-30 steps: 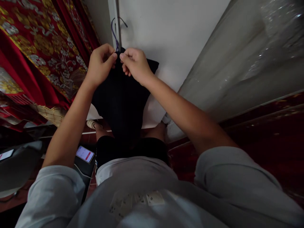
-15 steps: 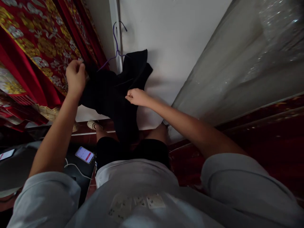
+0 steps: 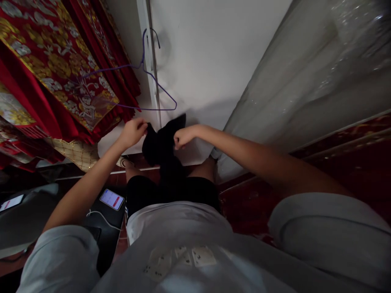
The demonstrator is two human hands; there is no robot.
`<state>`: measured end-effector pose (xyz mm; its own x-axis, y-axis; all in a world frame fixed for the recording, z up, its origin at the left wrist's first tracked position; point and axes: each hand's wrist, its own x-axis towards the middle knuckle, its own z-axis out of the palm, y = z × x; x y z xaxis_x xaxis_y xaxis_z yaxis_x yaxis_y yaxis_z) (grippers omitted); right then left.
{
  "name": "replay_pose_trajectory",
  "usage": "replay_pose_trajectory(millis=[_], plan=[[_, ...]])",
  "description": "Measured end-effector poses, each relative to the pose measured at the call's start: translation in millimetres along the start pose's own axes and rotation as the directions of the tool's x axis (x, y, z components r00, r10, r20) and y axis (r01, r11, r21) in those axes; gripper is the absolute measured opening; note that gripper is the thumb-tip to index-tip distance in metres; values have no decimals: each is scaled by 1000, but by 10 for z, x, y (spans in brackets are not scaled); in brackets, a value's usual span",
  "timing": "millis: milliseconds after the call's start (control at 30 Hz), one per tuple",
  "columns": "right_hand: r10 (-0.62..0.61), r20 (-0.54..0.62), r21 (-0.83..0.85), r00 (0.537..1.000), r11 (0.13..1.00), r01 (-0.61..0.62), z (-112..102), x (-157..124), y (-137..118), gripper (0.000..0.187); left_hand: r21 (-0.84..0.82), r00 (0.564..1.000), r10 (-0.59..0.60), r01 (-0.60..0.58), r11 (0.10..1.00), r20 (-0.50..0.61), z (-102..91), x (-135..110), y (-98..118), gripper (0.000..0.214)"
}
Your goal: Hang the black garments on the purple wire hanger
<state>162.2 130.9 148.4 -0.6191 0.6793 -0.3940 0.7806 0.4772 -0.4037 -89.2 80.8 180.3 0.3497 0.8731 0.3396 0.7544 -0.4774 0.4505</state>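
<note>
A black garment (image 3: 163, 142) hangs bunched between my two hands in front of the white wall. My left hand (image 3: 132, 132) pinches its left edge with closed fingers. My right hand (image 3: 183, 136) grips its right edge in a fist. Above them a thin purple wire hanger (image 3: 143, 81) hangs bare from the white door frame, tilted, with nothing on it. The lower part of the garment drops toward my dark shorts.
A red and gold patterned cloth (image 3: 51, 69) hangs at the left. A phone (image 3: 112, 199) with a lit screen and a white cable lies on a dark surface at lower left. A shiny plastic-wrapped surface (image 3: 305, 69) rises at the right, over dark red floor.
The black garment has come off the purple hanger and moved down. Both hands have dropped from the hanger's neck to waist-chest height and drawn the cloth together; the hanger now hangs bare.
</note>
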Motion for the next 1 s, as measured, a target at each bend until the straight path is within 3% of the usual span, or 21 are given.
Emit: replay_pose_trajectory(millis=[67, 133, 200, 267, 300, 333, 400, 467, 500, 533, 567, 600, 733, 800, 933, 1000], plan=[[-164, -19, 168, 986, 972, 164, 6, -72, -108, 33, -59, 993, 77, -83, 995, -90, 14, 113, 274, 17], [-318, -190, 416, 929, 831, 370, -1, -130, -268, 37, -93, 970, 143, -163, 982, -195, 36, 192, 478, 17], [-271, -413, 607, 869, 630, 485, -24, -169, -444, 25, -112, 948, 174, -210, 971, -268, 58, 244, 575, 18], [-135, -506, 709, 852, 498, 500, -81, -193, -585, 7, -171, 938, 175, -233, 957, -298, 75, 255, 560, 24], [-91, -523, 726, 847, 473, 499, -129, -202, -627, 4, -230, 948, 160, -226, 947, -276, 82, 237, 519, 30], [-70, -539, 717, 840, 486, 500, -191, -209, -645, 6, -300, 968, 133, -193, 934, -211, 90, 201, 462, 37], [-49, -621, 616, 782, 587, 525, -345, -205, -608, 11, -362, 991, 96, -58, 930, 87, 111, 72, 326, 49], [-20, -749, 452, 662, 715, 533, -502, -162, -496, 13, -277, 900, 76, 51, 959, 429, 129, -107, 192, 52], [-10, -800, 375, 600, 772, 513, -564, -121, -427, 11, -211, 846, 62, 61, 976, 530, 133, -198, 133, 47], [0, -833, 315, 553, 822, 475, -608, -69, -356, 8, -152, 817, 51, 46, 987, 575, 128, -280, 81, 40], [7, -847, 272, 531, 864, 423, -632, -7, -290, 8, -109, 822, 42, 25, 994, 568, 114, -347, 35, 32], [13, -842, 242, 540, 902, 357, -636, 57, -231, 10, -75, 847, 31, 10, 997, 531, 88, -396, -6, 25], [87, -716, 172, 693, 984, 55, -546, 224, -60, 27, 84, 935, 2, -34, 996, 354, -115, -433, -193, 20], [149, -701, 174, 697, 984, -36, -524, 203, 28, 38, 166, 958, 6, -56, 985, 286, -240, -406, -321, 23], [227, -735, 183, 639, 974, -135, -613, 14, 266, 39, 218, 986, -22, -14, 976, 165, -453, -303, -564, 27], [187, -717, 133, 671, 982, -130, -675, -88, 361, 38, 200, 998, -16, 2, 980, 67, -531, -186, -602, 32]])
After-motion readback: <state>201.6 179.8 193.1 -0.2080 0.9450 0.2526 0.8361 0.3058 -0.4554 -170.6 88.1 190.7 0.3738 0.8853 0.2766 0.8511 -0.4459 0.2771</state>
